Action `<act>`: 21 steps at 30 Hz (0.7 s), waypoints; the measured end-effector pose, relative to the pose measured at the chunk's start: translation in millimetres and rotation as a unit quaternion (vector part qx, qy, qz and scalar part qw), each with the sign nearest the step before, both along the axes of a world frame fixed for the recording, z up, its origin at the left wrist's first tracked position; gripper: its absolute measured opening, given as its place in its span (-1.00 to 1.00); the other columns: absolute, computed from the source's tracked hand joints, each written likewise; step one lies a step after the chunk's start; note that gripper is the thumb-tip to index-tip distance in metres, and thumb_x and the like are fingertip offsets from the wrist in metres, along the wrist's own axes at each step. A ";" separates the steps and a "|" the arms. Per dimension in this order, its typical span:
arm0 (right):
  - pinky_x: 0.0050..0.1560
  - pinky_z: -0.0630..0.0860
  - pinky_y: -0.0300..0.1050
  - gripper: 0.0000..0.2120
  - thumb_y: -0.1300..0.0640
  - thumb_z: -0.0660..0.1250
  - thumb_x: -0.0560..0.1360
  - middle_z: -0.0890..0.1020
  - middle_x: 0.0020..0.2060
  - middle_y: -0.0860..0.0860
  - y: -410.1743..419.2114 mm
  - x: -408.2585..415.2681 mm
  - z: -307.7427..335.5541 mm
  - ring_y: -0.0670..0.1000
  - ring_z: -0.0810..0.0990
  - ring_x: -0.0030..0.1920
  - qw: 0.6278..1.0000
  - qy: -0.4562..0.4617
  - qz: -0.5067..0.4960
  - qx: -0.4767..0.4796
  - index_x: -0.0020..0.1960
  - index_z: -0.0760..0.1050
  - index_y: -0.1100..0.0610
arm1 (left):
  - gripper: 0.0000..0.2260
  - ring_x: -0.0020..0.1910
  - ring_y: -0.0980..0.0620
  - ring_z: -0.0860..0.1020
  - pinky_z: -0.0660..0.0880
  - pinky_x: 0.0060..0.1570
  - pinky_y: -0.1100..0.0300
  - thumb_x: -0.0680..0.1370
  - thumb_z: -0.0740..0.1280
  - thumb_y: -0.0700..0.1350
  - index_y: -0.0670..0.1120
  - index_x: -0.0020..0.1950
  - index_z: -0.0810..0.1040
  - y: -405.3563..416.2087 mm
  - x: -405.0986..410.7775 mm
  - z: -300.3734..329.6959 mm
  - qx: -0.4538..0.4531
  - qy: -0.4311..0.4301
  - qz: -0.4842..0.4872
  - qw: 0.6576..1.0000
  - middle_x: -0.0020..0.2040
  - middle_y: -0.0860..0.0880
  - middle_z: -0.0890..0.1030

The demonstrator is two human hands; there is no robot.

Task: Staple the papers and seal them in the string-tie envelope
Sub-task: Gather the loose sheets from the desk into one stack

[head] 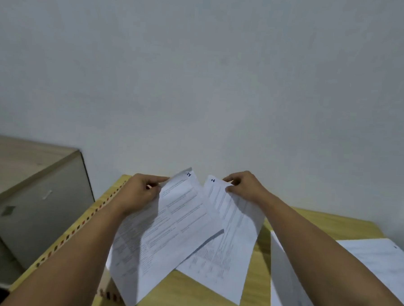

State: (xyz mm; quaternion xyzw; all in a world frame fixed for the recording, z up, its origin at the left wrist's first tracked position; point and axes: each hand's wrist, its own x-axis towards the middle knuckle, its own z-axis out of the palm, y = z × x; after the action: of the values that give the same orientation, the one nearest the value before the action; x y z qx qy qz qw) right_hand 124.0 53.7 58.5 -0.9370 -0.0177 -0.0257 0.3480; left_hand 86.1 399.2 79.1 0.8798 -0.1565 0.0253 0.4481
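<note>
I hold two printed sheets above the yellow wooden table [212, 298]. My left hand [140, 194] pinches the top left corner of the sheet marked 1 [166, 233], which overlaps the other. My right hand [243, 185] pinches the top edge of the sheet marked 2 [229, 243], tilted to the right. Both sheets hang down toward the table. No stapler or envelope string is visible.
More white sheets [378, 258] lie on the table at the right, partly under my right forearm. A strip with red and dark marks [80, 226] runs along the table's left edge. A beige cabinet [30, 190] stands to the left. A plain wall is behind.
</note>
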 end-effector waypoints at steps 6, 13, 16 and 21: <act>0.07 0.50 -0.26 -0.85 0.16 0.50 0.57 0.75 -0.01 -0.02 -13.9 -52.4 73.3 -0.10 0.67 0.02 0.983 -0.095 -0.021 0.155 0.12 0.75 0.15 | -0.73 -0.03 0.29 0.65 0.59 -0.04 0.26 0.63 0.32 -0.12 0.19 0.21 0.69 -26.5 -34.9 57.4 -0.010 -0.056 -0.013 0.998 0.02 0.23 0.72; -0.26 0.57 -0.32 -0.90 0.16 0.49 0.58 0.78 -0.08 0.01 -7.9 -116.0 127.4 -0.09 0.72 -0.16 0.939 -0.069 -0.001 0.336 0.07 0.74 0.12 | -0.73 -0.21 0.32 0.64 0.48 -0.17 0.35 0.63 0.33 -0.10 0.21 0.20 0.68 -59.0 -78.4 108.6 -0.040 -0.096 -0.033 0.994 -0.11 0.26 0.72; -0.19 0.61 -0.19 -0.89 0.15 0.49 0.58 0.79 -0.06 0.02 -4.5 -133.7 137.8 -0.04 0.73 -0.12 0.921 -0.045 0.008 0.387 0.08 0.75 0.11 | -0.73 -0.05 0.33 0.64 0.50 -0.06 0.32 0.62 0.34 -0.09 0.18 0.25 0.67 -70.1 -89.5 117.3 -0.049 -0.107 -0.035 0.992 0.04 0.24 0.72; 0.03 0.59 -0.13 -0.81 0.13 0.52 0.55 0.76 0.07 0.04 0.5 -155.1 145.6 0.01 0.71 0.06 0.911 -0.055 0.009 0.409 0.15 0.73 0.10 | -0.70 -0.36 0.41 0.53 0.37 -0.33 0.53 0.62 0.32 -0.16 0.09 0.30 0.64 -83.1 -106.3 125.6 -0.059 -0.122 -0.004 0.991 0.00 0.15 0.71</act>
State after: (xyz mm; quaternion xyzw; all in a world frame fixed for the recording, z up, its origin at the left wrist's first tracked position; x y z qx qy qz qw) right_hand -31.1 54.2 204.1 -0.7097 -0.0329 -0.0791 0.6992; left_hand -20.2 316.1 204.8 0.8417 -0.2116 0.1403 0.4765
